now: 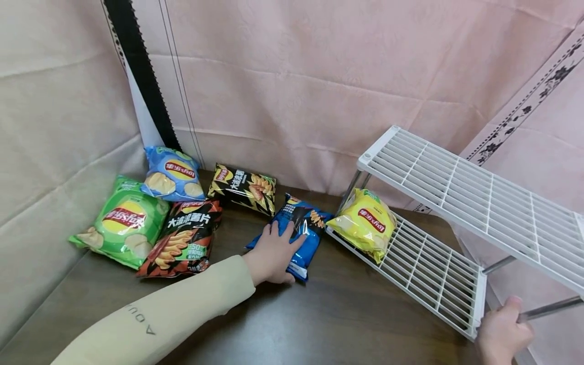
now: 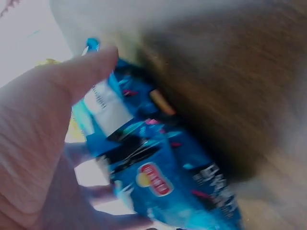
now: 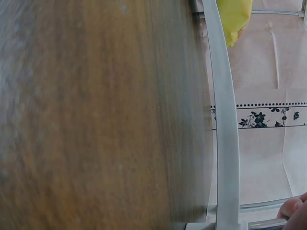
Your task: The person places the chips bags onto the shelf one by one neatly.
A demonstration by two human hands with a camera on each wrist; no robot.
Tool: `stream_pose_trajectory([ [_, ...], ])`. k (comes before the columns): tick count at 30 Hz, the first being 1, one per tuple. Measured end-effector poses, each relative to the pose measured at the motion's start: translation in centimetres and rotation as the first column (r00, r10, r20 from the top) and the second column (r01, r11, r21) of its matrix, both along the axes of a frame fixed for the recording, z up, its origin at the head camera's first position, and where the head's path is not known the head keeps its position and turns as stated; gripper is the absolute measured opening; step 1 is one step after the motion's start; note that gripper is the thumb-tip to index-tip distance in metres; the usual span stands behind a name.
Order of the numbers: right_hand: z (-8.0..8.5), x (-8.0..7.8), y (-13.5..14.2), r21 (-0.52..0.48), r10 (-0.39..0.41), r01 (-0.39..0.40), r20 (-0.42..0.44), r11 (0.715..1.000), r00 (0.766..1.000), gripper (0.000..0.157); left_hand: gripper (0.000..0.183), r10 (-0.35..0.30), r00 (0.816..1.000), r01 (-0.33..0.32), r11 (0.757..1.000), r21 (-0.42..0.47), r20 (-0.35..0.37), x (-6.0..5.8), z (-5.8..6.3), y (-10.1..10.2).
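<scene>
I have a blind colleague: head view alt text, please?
A left hand rests on a blue chip bag on a dark table; the right hand grips a post of a white two-tier rack. A yellow Lay's bag sits on the lower shelf; four more bags are at left.

Four bags [image 1: 182,237] lie on the desk [image 1: 356,319] at left; a fifth bag [image 1: 311,237] lies between them and the rack [image 1: 456,218], at right. A sixth bag [image 1: 366,224] sits on the rack's lower shelf [image 1: 401,274].

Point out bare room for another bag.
Bare: lower shelf right of yellow Lay's bag; visible upper shelf; table between sleeve and right hand. Crowded: left corner, with green Lay's bag, pale-blue Lay's bag and red chip bag.
</scene>
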State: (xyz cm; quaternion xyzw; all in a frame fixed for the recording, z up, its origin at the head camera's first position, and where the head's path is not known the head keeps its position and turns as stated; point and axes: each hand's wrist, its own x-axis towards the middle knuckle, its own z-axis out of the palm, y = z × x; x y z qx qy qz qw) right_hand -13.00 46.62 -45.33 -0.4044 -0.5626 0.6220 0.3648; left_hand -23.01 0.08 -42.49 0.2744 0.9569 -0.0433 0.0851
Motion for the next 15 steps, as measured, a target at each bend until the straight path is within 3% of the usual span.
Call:
stream_pose_trajectory([
  [4,0.0,0.3,0.0,-0.001,0.000,0.000,0.008,1.000,1.000,0.053,0.101,0.072,0.996,-0.075,0.996,0.053,0.056,0.7,1.1,0.4],
  [7,0.2,0.4,0.0,0.006,-0.008,0.008,0.014,1.000,1.000,0.051,0.103,0.187,0.982,-0.186,0.980,0.066,0.004,0.9,1.7,2.3],
  [11,0.1,0.3,0.1,0.008,-0.008,0.008,0.008,1.000,1.000,0.049,0.109,0.367,0.927,-0.368,0.930,0.000,-0.076,0.6,2.0,5.7],
  [15,-0.1,0.1,0.1,0.009,-0.006,0.006,0.007,1.000,1.000,0.051,0.107,0.505,0.859,-0.511,0.852,-0.109,-0.083,-0.3,1.4,8.1],
])
